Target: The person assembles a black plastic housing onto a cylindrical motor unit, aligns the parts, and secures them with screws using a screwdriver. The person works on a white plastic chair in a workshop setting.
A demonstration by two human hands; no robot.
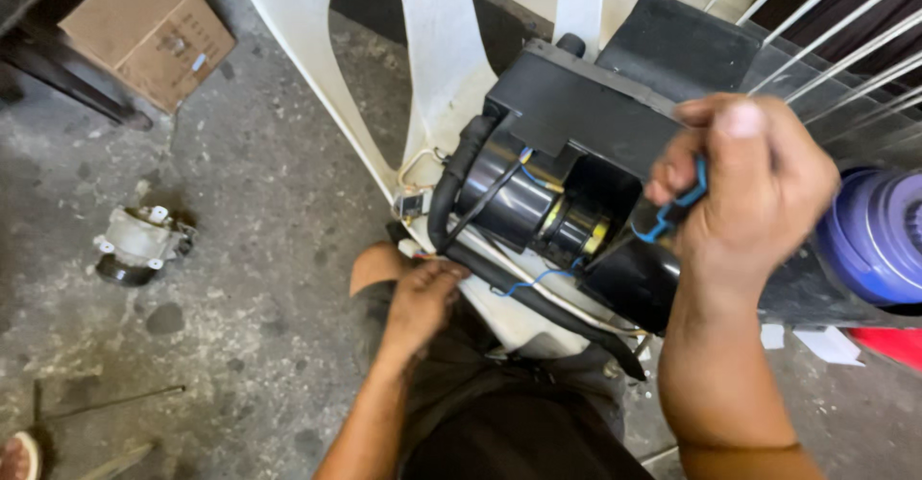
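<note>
Top left: brown box (pixel 149 29) | right hand (pixel 754 187) fingers pinch blue wire (pixel 672 213) | left hand (pixel 423 302) curled

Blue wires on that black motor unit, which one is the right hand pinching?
The thick looped blue wire at the unit's right end, pinched in the right hand. The thinner blue wire lies loose along the black hose, nearer the left hand.

A brown cardboard box (pixel 149 29) lies on the grey concrete floor (pixel 240 250) at the upper left, tilted, beside a dark bench leg. A small pale label (pixel 198 61) sits on its top face near the right edge; no signs or screens show
</note>
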